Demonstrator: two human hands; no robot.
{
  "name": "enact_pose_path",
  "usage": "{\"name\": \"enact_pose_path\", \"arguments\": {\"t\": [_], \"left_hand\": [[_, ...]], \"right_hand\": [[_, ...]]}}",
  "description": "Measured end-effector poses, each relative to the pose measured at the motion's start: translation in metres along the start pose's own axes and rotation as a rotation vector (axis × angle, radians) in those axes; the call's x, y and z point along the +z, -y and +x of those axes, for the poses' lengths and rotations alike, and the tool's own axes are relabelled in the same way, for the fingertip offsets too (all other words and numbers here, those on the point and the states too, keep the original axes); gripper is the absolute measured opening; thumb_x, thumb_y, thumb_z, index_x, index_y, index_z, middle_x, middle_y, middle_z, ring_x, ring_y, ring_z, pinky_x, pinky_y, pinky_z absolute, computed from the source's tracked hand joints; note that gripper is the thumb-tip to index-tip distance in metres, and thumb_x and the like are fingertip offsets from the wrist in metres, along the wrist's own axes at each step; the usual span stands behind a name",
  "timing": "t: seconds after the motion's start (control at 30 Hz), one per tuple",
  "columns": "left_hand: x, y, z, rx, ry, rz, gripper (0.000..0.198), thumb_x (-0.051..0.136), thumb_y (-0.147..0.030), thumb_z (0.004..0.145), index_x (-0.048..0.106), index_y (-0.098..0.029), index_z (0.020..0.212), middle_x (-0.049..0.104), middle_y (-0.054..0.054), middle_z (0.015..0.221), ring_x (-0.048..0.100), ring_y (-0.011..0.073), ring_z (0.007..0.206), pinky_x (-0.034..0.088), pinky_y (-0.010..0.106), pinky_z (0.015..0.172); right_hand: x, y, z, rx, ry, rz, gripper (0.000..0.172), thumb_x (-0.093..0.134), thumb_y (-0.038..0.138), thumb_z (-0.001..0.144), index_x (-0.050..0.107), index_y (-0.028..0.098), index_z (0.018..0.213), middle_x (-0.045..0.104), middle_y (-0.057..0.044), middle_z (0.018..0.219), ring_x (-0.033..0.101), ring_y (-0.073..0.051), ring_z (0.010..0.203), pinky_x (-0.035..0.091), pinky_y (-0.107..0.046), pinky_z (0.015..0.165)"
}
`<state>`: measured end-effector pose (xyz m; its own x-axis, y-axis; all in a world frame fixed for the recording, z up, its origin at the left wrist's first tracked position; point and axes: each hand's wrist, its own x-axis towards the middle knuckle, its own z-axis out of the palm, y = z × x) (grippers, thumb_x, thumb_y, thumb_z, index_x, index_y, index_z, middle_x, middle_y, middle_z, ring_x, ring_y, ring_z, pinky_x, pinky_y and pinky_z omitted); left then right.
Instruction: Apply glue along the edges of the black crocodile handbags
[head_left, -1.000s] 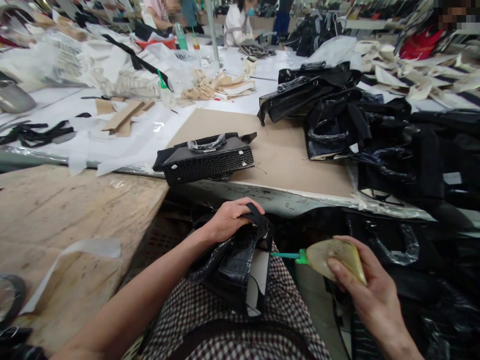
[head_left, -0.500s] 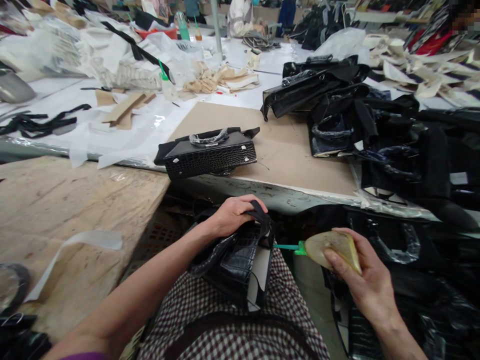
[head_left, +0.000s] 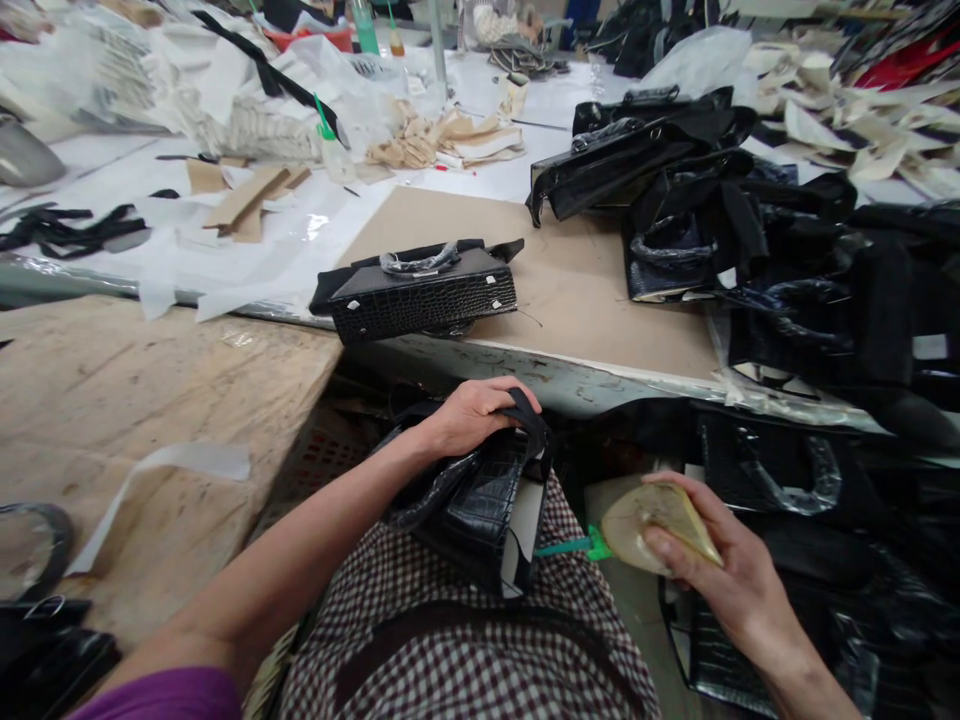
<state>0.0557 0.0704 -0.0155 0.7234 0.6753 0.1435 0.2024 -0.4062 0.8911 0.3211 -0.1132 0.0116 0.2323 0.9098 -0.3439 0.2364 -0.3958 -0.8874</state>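
Observation:
On my lap rests a black crocodile-patterned handbag [head_left: 476, 510], tilted, with a pale inner board showing along its right side. My left hand [head_left: 480, 412] is closed on the bag's upper black edge. In my right hand [head_left: 712, 560] is a yellowish squeeze glue bottle [head_left: 652, 525] with a green cap and a long thin nozzle. The nozzle points left, its tip at the bag's pale right edge; whether it touches I cannot tell. A checkered apron [head_left: 495, 660] lies under the bag.
Another black handbag [head_left: 427, 295] lies on the brown board [head_left: 600, 300] ahead. Black bags are piled [head_left: 787, 250] at the right, more below by my right arm. A wooden table [head_left: 150, 400] with a white strip [head_left: 180, 460] stands left. A green-capped bottle [head_left: 330, 145] stands farther back.
The glue bottle's nozzle has moved down along the bag's right edge and now tilts slightly downward. My left hand still grips the bag. The camera view has shifted slightly.

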Motion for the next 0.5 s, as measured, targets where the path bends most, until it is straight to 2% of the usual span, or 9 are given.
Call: {"name": "enact_pose_path", "arguments": {"t": [0.1,0.27,0.37,0.43,0.5], "left_hand": [[0.001,0.001,0.001,0.001,-0.005,-0.005,0.014,0.061,-0.014,0.092,0.074,-0.015,0.096,0.071,0.005,0.105,0.067,0.0173,0.100,0.050,0.028,0.096],[0.004,0.004,0.002,0.016,-0.023,-0.012,0.014,0.062,-0.013,0.091,0.075,-0.016,0.095,0.071,0.005,0.103,0.067,0.0175,0.100,0.050,0.030,0.096],[0.005,0.004,0.003,0.022,-0.028,-0.018,0.014,0.062,-0.014,0.091,0.075,-0.017,0.095,0.071,0.004,0.102,0.068,0.0170,0.099,0.051,0.029,0.095],[0.005,0.004,0.003,0.024,-0.029,-0.021,0.013,0.063,-0.015,0.090,0.075,-0.017,0.094,0.071,0.004,0.102,0.068,0.0170,0.098,0.051,0.029,0.095],[0.005,0.004,0.003,0.025,-0.034,-0.019,0.013,0.064,-0.014,0.090,0.075,-0.017,0.094,0.071,0.004,0.102,0.068,0.0172,0.098,0.051,0.029,0.095]], "right_hand": [[-0.006,-0.009,0.004,-0.050,0.010,-0.041,0.052,0.078,0.053,0.078,0.061,0.028,0.120,0.069,-0.002,0.097,0.064,-0.018,0.077,0.045,-0.020,0.047],[-0.011,-0.014,0.007,-0.118,-0.097,-0.115,0.052,0.079,0.052,0.076,0.063,0.027,0.119,0.069,-0.003,0.099,0.066,-0.021,0.080,0.055,-0.024,0.060],[-0.010,-0.012,0.000,-0.121,-0.020,-0.101,0.049,0.080,0.049,0.075,0.065,0.027,0.116,0.071,-0.002,0.096,0.067,-0.022,0.079,0.057,-0.026,0.067],[-0.008,-0.011,-0.006,-0.111,0.036,-0.074,0.049,0.081,0.048,0.074,0.066,0.027,0.115,0.072,-0.002,0.094,0.068,-0.022,0.078,0.058,-0.026,0.066],[-0.005,-0.010,-0.012,-0.085,0.036,-0.051,0.049,0.081,0.048,0.074,0.066,0.027,0.115,0.072,-0.002,0.094,0.068,-0.023,0.079,0.058,-0.026,0.066]]}}
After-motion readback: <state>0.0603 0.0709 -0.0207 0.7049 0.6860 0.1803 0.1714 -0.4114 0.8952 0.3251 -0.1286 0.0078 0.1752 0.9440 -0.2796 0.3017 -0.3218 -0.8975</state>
